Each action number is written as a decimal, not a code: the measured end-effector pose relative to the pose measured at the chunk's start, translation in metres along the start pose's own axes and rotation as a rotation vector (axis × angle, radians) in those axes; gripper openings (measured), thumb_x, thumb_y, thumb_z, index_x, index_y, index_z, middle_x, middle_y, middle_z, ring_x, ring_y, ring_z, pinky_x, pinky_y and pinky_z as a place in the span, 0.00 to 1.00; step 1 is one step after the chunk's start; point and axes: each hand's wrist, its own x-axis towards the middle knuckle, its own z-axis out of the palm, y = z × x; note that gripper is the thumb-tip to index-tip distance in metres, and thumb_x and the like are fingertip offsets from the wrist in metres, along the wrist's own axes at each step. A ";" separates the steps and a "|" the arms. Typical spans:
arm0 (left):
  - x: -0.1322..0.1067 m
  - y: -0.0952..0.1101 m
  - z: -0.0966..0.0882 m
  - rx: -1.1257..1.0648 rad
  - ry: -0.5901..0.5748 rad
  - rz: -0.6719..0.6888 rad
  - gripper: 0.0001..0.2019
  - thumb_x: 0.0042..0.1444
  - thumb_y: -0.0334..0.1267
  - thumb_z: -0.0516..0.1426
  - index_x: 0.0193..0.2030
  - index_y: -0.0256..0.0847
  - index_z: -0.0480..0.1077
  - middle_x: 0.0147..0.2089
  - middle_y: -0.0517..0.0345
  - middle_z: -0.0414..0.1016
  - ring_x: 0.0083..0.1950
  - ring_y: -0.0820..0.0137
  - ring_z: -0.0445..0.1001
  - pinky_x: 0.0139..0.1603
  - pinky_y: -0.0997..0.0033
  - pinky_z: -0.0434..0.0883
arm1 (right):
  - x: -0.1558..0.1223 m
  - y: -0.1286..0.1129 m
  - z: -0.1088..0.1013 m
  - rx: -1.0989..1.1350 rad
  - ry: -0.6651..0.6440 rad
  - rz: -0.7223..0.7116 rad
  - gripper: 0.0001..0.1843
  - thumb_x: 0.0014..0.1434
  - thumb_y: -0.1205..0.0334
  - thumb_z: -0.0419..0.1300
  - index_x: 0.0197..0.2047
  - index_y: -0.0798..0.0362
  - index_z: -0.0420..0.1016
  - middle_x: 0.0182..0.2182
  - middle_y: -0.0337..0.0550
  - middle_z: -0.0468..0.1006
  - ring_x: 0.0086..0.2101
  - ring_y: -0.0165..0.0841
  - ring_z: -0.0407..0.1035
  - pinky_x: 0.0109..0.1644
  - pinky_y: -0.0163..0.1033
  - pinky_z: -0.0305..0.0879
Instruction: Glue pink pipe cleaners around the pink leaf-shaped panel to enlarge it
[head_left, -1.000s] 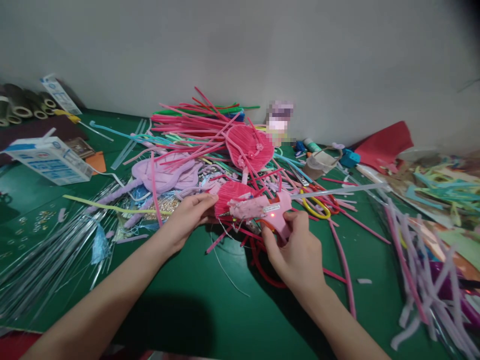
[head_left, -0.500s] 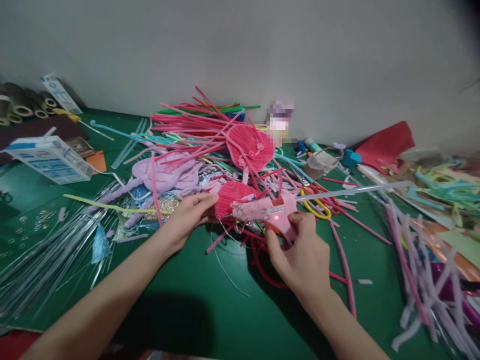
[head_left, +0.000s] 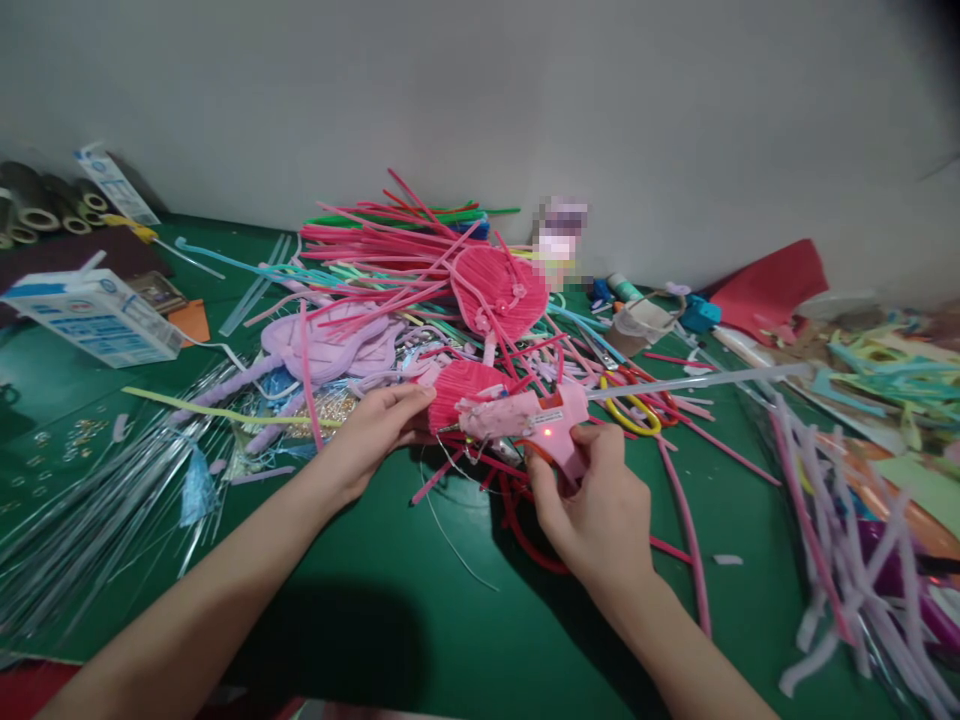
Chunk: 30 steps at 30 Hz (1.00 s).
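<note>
My left hand pinches the left edge of a red pipe-cleaner panel between thumb and fingers. In my right hand is a pink glue gun, its small light glowing orange. The gun's nozzle points left and lies close over the panel's lower edge; whether the tip touches cannot be seen. A long clear glue stick sticks out of the gun's back. Just behind the panel lies a red round fan-like piece with small pink flowers. To its left is a lilac pipe-cleaner fan.
Red and pink pipe cleaners are heaped by the wall. Yellow-handled scissors lie right of the glue gun. Silvery strands spread at left near a milk carton. Lilac pipe cleaners lie at right.
The glue gun and my right hand have shifted slightly left along the panel's lower edge. My left hand keeps its hold on the panel.
</note>
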 end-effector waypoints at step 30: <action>-0.001 0.001 -0.002 -0.017 -0.018 -0.006 0.10 0.55 0.42 0.61 0.40 0.39 0.79 0.35 0.56 0.83 0.35 0.70 0.78 0.41 0.71 0.73 | -0.003 0.009 -0.004 -0.056 0.017 -0.034 0.10 0.58 0.56 0.54 0.40 0.51 0.60 0.25 0.40 0.76 0.17 0.32 0.67 0.20 0.33 0.60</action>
